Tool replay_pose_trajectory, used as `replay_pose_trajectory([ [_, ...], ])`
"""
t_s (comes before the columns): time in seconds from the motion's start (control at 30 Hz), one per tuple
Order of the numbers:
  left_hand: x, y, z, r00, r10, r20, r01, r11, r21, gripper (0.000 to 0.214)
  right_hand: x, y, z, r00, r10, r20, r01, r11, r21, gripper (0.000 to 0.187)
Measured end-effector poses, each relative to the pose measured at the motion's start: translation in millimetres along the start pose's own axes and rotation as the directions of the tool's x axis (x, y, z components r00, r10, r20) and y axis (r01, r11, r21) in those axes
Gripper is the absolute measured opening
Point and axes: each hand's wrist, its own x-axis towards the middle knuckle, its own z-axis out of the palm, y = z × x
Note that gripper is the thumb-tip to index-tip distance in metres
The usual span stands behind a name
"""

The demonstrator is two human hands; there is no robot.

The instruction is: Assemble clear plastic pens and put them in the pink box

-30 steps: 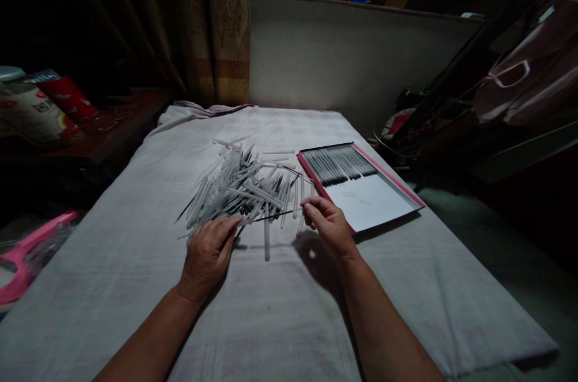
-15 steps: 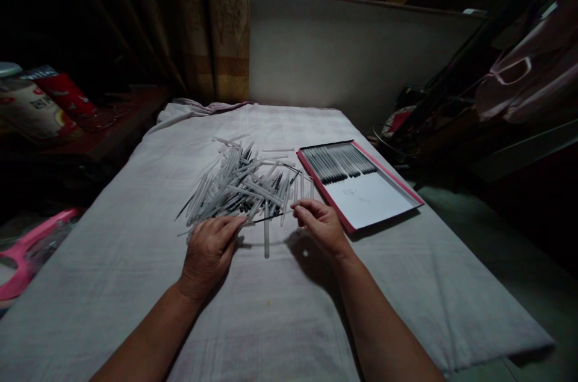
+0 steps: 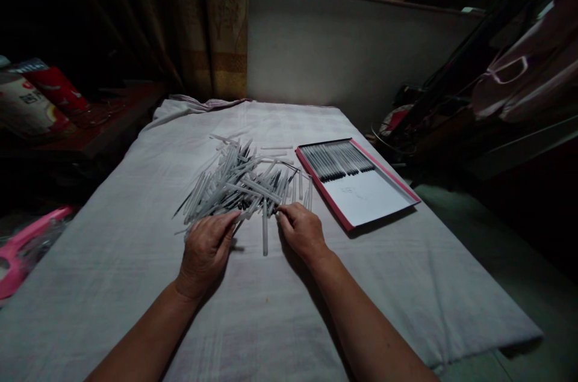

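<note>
A loose pile of clear plastic tubes and thin dark sticks, which look like pen refills, lies on the cloth. At its near left edge, my left hand is closed in a pinch; a thin dark stick shows under its fingertips beside a pale tube. My right hand pinches at the near right edge of the pile, and what lies between its fingertips is too small to make out. One clear tube points toward me between the hands. To the right is a shallow red-edged box with a row of black-ended sticks.
A pale checked cloth covers the table. Jars and a red can stand on a dark side table at the left. A pink plastic handle is by the left edge. Curtain, wall and hanging clothes surround the far side.
My right hand has moved left and slightly down, closer to my left hand and the pile. The dark stick that spanned between both hands no longer stretches across. The left hand has barely moved.
</note>
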Motion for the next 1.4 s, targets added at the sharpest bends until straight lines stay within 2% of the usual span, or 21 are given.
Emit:
replay_pose_trajectory([
  [0.1,0.0,-0.1,0.0,1.0,0.007,0.004,-0.007,1.0,-0.01,0.028,2.9,-5.5,-3.4,0.997,0.046,0.063,-0.032,0.978,-0.205,0.026],
  [0.17,-0.1,-0.3,-0.4,1.0,-0.005,0.01,0.005,1.0,-0.011,0.029,4.0,-10.8,-3.9,0.994,0.057,0.092,-0.03,0.962,-0.272,0.026],
  [0.63,-1.5,-2.2,-0.4,0.999,-0.01,0.035,0.011,1.0,-0.01,0.029,8.6,-18.4,-4.2,0.984,0.13,0.119,-0.093,0.957,-0.276,0.023],
  [0.77,-1.2,-2.3,0.2,1.0,0.008,0.024,-0.008,1.0,-0.008,0.028,7.8,-10.5,1.6,0.995,0.082,0.061,-0.072,0.986,-0.15,0.022],
  [0.87,-0.9,-2.3,0.0,1.0,0.013,0.022,-0.013,1.0,-0.006,0.028,5.4,-1.0,7.6,0.999,0.033,-0.022,-0.028,0.981,0.194,0.02],
  [0.93,-0.7,-1.9,-0.3,1.0,0.008,0.028,-0.007,1.0,-0.01,0.028,3.9,2.9,9.3,0.998,0.063,-0.01,-0.049,0.858,0.512,0.019],
  [1.0,-0.6,-1.4,-0.4,0.999,0.0,0.04,0.0,1.0,-0.013,0.028,2.7,3.2,7.6,0.99,0.111,0.091,-0.141,0.645,0.751,0.021],
  [1.07,-0.6,-1.1,-0.3,0.999,0.002,0.049,-0.002,1.0,-0.013,0.028,2.0,0.5,2.9,0.972,0.129,0.196,-0.233,0.454,0.86,0.022],
  [1.13,-0.5,-1.1,-0.1,0.999,0.004,0.054,-0.003,1.0,-0.016,0.029,1.6,-3.4,-3.1,0.96,0.122,0.254,-0.281,0.337,0.899,0.021],
  [1.23,0.1,-1.2,-0.1,0.998,-0.006,0.059,0.008,1.0,-0.026,0.03,1.1,-8.1,-10.0,0.949,0.113,0.293,-0.313,0.248,0.917,0.02],
  [1.4,0.9,-2.0,-0.3,0.998,0.009,0.065,-0.007,1.0,-0.03,0.029,0.4,-11.6,-13.2,0.947,0.108,0.303,-0.32,0.247,0.915,0.02],
])
